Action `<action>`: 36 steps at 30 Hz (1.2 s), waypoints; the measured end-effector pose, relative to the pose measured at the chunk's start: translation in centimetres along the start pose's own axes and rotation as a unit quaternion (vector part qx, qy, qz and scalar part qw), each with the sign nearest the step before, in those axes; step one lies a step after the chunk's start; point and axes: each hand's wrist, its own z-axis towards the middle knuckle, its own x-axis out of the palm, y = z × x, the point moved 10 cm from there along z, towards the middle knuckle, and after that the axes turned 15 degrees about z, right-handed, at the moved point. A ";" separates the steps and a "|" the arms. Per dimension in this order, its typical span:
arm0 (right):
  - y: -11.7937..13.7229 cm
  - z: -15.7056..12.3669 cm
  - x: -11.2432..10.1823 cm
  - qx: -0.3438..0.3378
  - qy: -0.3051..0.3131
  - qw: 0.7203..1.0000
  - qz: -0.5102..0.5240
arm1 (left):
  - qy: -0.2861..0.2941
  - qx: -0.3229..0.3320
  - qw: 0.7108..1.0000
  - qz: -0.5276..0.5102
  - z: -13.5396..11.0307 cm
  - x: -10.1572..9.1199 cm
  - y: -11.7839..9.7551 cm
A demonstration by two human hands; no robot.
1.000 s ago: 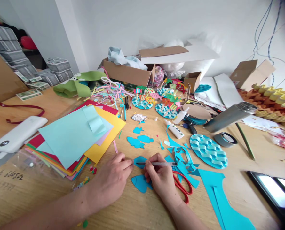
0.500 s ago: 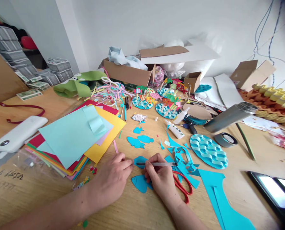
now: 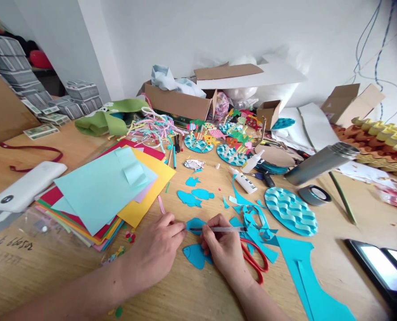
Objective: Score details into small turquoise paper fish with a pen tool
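My right hand (image 3: 223,247) grips a slim pen (image 3: 218,229), its tip resting on a small blue paper fish (image 3: 194,224) on the wooden table. My left hand (image 3: 156,249) lies beside it, fingers curled, with the fingertips pressing the left edge of that cutout. A second blue paper fish (image 3: 194,255) lies just below, between both hands, partly under my right hand. Several more blue fish cutouts (image 3: 194,196) lie a little farther out.
Red-handled scissors (image 3: 256,263) and blue paper scraps (image 3: 251,218) lie right of my right hand. A stack of coloured paper (image 3: 104,191) sits to the left. A glue bottle (image 3: 243,180), blue wave discs (image 3: 290,210), a tape roll (image 3: 313,195), a steel flask (image 3: 321,162) and boxes lie beyond.
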 end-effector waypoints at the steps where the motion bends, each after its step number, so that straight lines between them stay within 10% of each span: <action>1: 0.0 0.0 0.0 0.001 -0.001 1.000 0.001 | 0.000 0.001 1.000 -0.001 0.0 0.0 0.0; 36: 2.2 -0.6 -1.3 -0.101 -0.053 0.990 0.088 | -0.105 -0.075 0.990 -0.058 0.0 -2.7 2.9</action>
